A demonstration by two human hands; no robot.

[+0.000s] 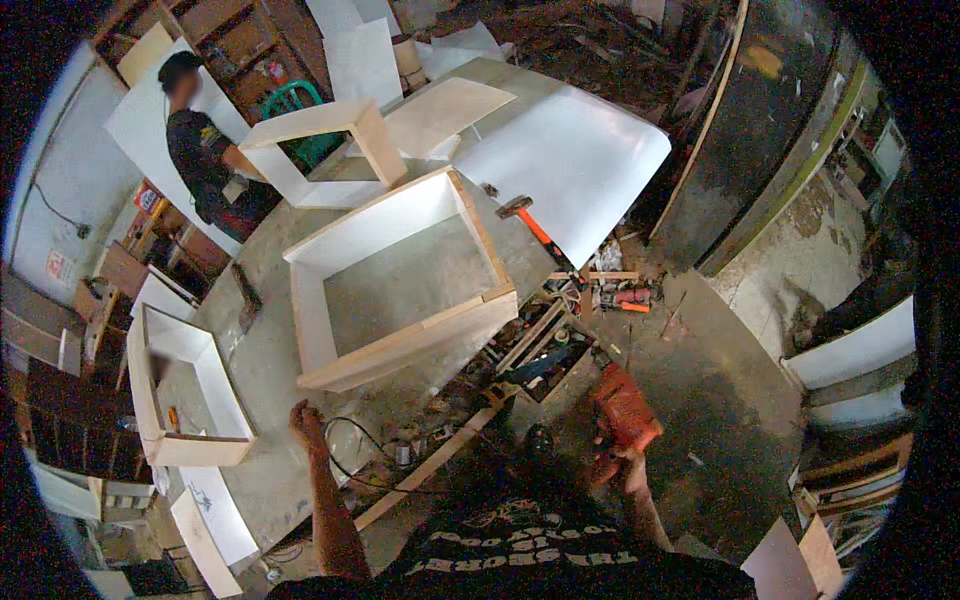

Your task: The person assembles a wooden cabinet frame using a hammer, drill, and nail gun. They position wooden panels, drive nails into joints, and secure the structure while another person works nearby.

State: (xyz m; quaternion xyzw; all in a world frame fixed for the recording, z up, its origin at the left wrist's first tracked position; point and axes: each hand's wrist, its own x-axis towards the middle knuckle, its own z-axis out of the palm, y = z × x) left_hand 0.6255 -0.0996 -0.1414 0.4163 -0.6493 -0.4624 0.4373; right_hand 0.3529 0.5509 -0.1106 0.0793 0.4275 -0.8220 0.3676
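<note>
A cluttered woodworking shop is seen from above, and the big grey workbench point(260, 370) is taken as the landmark. Beyond its far end, white panels point(570, 150) are laid flat, and wooden shelving point(225, 35) is glimpsed against the back wall. To its left, a pale wall point(50, 190) is made out, with stacked boards and crates point(110, 285) pushed beside it. To its right, a bare, stained concrete floor point(720, 400) is spread out, littered with scraps. Further right, a dark, tall panel point(760, 120) is leaned upright. Daylight is cast softly throughout.

Dim, grainy fisheye; perhaps daylight above.
</note>
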